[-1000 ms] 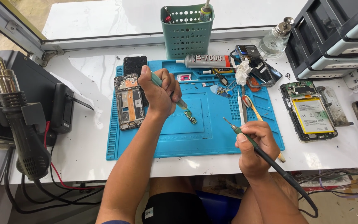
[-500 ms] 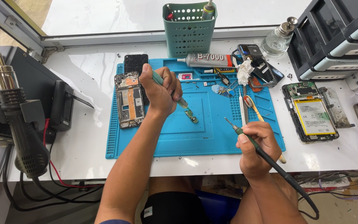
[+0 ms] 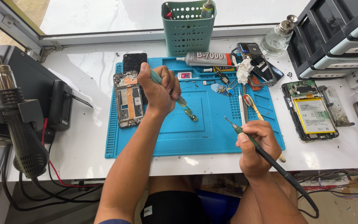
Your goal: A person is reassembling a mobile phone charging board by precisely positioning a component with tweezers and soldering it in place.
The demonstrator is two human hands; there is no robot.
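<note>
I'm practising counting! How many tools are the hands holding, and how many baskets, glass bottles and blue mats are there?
Tools held: 2 (green-handled tool in the left hand, soldering iron in the right hand)
Green basket: 1
Glass bottle: 1
Blue mat: 1
Total: 5

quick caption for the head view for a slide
Left hand presses green tweezers onto a small circuit board on a blue mat; right hand holds a soldering iron.
</note>
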